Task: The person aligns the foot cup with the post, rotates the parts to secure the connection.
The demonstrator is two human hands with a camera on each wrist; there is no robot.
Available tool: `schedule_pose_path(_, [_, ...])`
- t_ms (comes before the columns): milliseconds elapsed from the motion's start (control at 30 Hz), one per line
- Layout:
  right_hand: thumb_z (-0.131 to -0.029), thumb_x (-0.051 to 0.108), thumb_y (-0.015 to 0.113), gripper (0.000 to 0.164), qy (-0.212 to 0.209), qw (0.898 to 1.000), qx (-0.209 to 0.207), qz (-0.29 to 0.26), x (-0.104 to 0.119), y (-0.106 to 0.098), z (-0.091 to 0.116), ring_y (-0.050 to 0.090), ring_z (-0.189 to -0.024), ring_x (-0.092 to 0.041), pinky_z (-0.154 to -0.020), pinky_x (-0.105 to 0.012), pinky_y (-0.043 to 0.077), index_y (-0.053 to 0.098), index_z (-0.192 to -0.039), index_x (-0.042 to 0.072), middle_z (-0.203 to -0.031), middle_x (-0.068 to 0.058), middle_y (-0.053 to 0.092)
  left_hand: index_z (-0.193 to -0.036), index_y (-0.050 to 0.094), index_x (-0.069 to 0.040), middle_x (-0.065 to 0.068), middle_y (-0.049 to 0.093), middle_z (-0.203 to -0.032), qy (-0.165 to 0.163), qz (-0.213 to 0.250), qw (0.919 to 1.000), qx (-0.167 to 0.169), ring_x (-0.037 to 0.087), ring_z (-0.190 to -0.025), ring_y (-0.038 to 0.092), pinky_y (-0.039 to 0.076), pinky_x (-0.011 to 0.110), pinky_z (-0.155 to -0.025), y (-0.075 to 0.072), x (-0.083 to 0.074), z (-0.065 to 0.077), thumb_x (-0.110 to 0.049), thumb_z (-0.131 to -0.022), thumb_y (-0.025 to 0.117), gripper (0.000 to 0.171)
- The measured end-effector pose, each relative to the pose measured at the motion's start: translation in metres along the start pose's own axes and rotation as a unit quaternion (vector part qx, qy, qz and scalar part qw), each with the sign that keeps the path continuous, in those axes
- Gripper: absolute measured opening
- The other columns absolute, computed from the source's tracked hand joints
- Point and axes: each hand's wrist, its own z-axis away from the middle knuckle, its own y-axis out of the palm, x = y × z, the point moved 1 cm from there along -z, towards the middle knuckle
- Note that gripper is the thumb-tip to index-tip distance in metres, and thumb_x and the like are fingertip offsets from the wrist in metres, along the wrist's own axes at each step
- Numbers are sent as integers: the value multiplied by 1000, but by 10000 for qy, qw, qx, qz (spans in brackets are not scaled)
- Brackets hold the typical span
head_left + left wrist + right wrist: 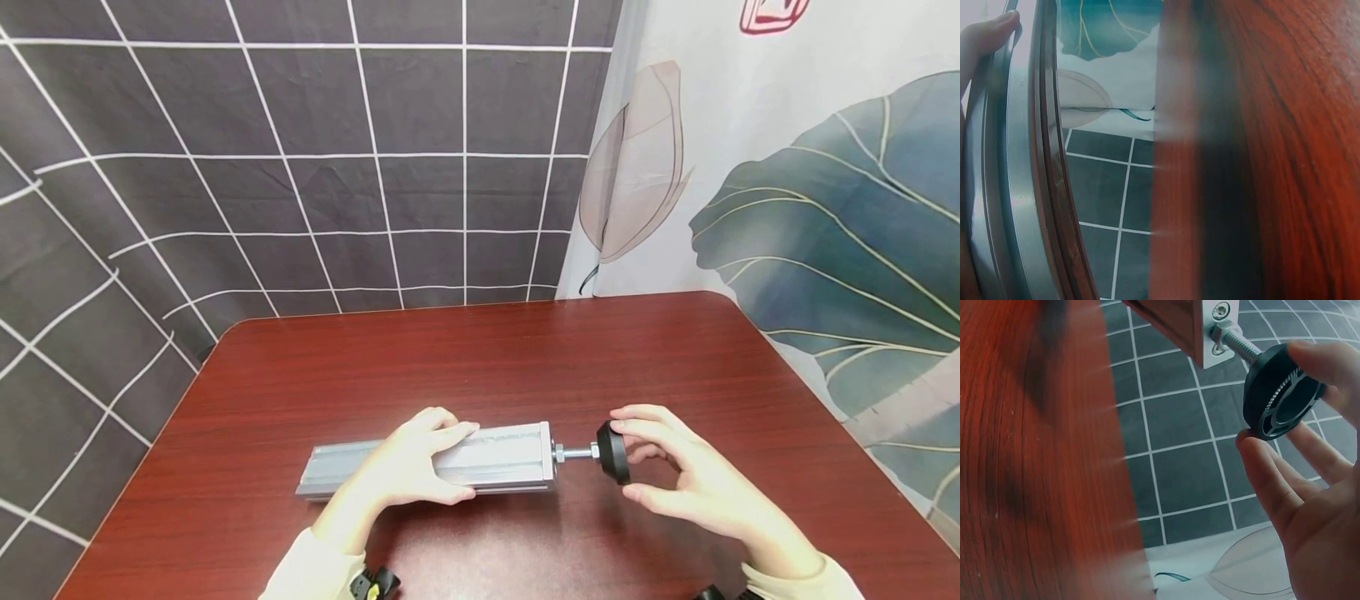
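Note:
My left hand point(408, 458) grips a silver aluminium profile point(502, 458), thumb on the near side and fingers over the top. The profile lies crosswise over the table, and its grooved side point(1019, 156) fills the left of the left wrist view. From its right end a threaded rod point(1241, 345) with nuts sticks out. A round black levelling foot point(1263, 381), hollow and ribbed underneath, sits on the rod's outer end. My right hand point(697, 475) pinches the foot's rim between thumb and fingertips, its palm apart from it.
The reddish-brown wooden table point(465, 358) extends behind and to both sides of the profile. A dark cloth with a white grid point(420, 192) hangs beyond its back edge. A white curtain with leaf prints point(847, 225) hangs at the right.

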Motion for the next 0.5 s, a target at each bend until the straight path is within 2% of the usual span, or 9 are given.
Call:
schedule_pose_path(200, [-66,-9,78,70,513,9986,-98,84,0,0,2,61,-76,-9,-67,-20,49,50,-128,5,-117,1,49,-119,65,-11,-5,52,-99,29,16,10000,-49,11,-89,50,43,23,-76,0,0,0,-38,-61,84,67])
schedule_pose_path(333, [-69,-8,76,66,728,9967,-308,200,0,2,2,59,-69,-8,-57,-21,47,51,-128,8,-97,5,56,-120,65,-12,-5,51,-99,-91,49,9999,38,10,-90,50,44,23,-76,-1,-2,0,-39,-61,83,67])
schedule_pose_path(500, [-74,-7,71,56,994,9936,-482,229,-1,5,2,58,-62,-8,-52,-21,45,53,-125,8,-78,7,60,-120,64,-12,-5,51,-100,-123,49,9999,82,11,-91,50,44,24,-77,0,-3,-1,-39,-62,83,67])
